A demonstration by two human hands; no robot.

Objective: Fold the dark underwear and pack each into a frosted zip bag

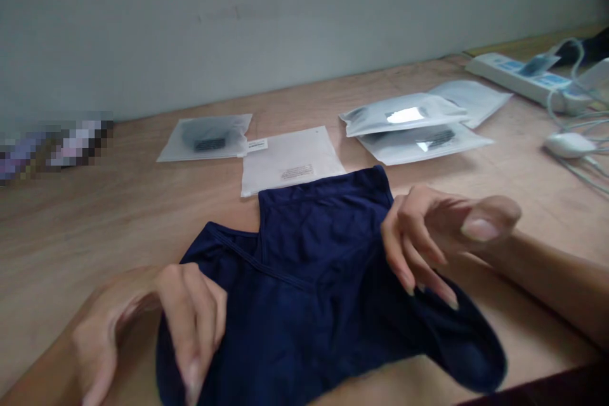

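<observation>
A navy blue garment [304, 292] lies spread on the wooden table, with a squared panel at its top and rounded parts reaching down to both sides. Over its left part rests my left hand [162, 317], fingers bent down onto the cloth and thumb apart. My right hand [438, 235] is at the garment's upper right side, its fingertips on or just above the fabric and its thumb raised away from them. Neither hand is closed around the cloth.
Behind the garment lie a flat white zip bag [290, 158] and a frosted bag with dark contents [204, 136]. Several more frosted bags [409, 115] overlap at the back right. A power strip [528, 79] with white cables and a charger [568, 144] sits far right. A wall [238, 25] stands behind.
</observation>
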